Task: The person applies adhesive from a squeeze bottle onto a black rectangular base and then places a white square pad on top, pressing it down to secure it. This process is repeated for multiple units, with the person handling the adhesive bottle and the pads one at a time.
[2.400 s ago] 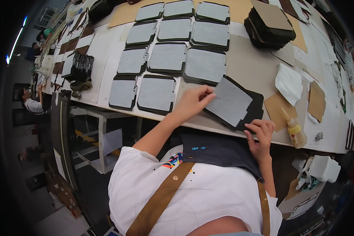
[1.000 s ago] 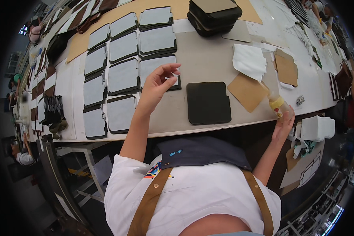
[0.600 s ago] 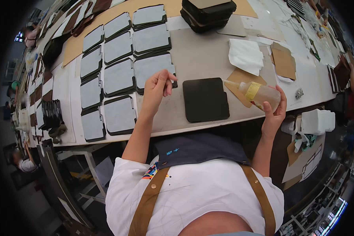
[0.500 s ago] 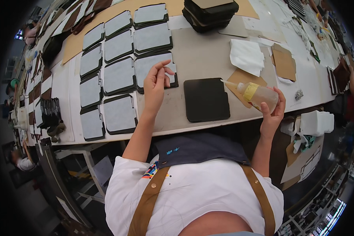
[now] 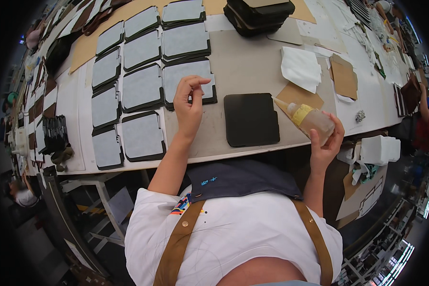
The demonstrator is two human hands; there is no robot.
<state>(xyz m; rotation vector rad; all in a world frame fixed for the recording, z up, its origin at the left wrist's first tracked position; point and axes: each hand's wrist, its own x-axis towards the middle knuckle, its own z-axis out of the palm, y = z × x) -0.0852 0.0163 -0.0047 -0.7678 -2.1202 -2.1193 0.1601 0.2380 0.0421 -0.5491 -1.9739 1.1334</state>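
My right hand grips a translucent plastic squeeze bottle with a yellow band and a long thin nozzle. The bottle is tilted, its tip close to the upper right edge of a black flat panel. That panel lies on the table before me and has a small notch on its right side. My left hand hovers near the lowest pile in the right column of black-edged pieces with pale grey faces. Its fingers are loosely curled, apart from the thumb, and nothing shows in them.
More grey-faced pieces stand in rows at the left. A stack of black panels sits at the back. White sheets and brown card lie to the right. A crumpled ball rests near the right edge. Other people work at the far sides.
The bottle has tipped more steeply, its base lowered, with the nozzle still beside the panel's upper right corner. My left hand's fingers have shifted slightly; my view has moved a little.
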